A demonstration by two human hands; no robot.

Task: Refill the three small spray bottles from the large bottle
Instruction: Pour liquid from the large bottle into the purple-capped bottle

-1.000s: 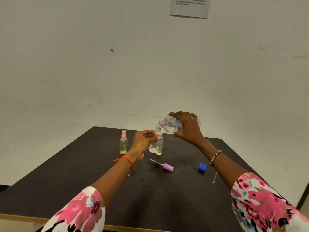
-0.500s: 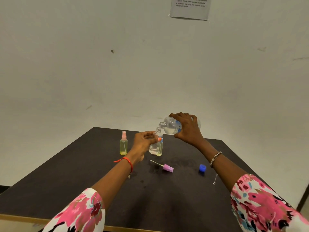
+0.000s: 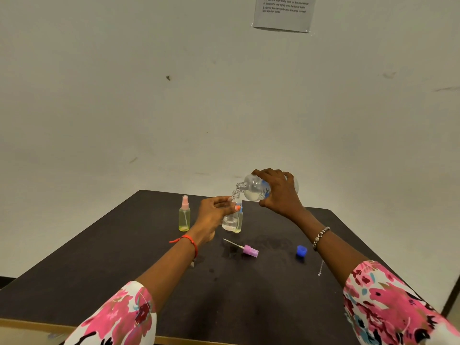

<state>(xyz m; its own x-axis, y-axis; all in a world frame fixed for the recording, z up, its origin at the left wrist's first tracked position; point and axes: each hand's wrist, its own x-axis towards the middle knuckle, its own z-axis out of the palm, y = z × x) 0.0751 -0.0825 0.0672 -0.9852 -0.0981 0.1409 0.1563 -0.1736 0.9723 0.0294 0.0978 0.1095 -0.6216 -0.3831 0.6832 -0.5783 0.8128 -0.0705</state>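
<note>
My right hand [image 3: 280, 192] grips the large clear bottle [image 3: 254, 189], tipped on its side with its open neck over a small clear spray bottle [image 3: 229, 221]. My left hand [image 3: 214, 212] holds that small uncapped bottle upright on the dark table [image 3: 124, 282]; a little liquid lies in its bottom. A second small yellow-tinted bottle [image 3: 238, 220] with a blue top stands right behind it, partly hidden. A third small bottle [image 3: 184, 216], yellow with a pink spray top, stands to the left.
A purple spray top with its dip tube [image 3: 245, 249] lies in front of the bottles. The large bottle's blue cap [image 3: 301, 251] sits to the right, with a thin loose tube [image 3: 321, 268] near it. A paper sheet [image 3: 283, 13] hangs on the wall.
Both hands and the bottles stay almost where they were; the large bottle remains tipped over the small one.
</note>
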